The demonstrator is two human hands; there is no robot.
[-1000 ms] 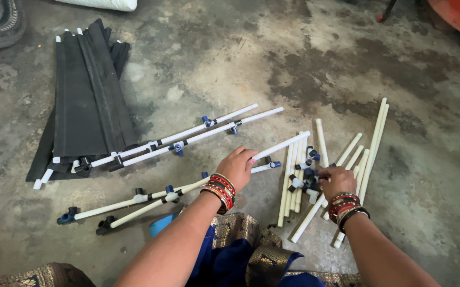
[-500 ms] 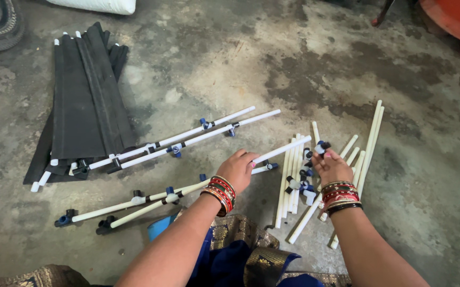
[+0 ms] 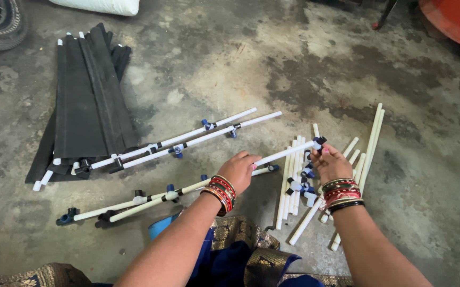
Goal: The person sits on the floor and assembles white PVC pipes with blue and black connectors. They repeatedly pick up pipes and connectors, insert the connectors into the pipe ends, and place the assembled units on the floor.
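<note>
A white pipe (image 3: 286,153) is being held above the floor (image 3: 240,69), its long axis running from lower left to upper right. The left hand (image 3: 239,171) is being closed around its lower end; the right hand (image 3: 330,162) is pinching the connector (image 3: 320,142) at its far end.

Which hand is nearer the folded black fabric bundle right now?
Left. The left hand grips a white pipe just right of the black fabric bundle; the right hand sits farther right, at the pipe's connector end.

Left hand (image 3: 239,169), right hand (image 3: 330,162) clenched
</note>
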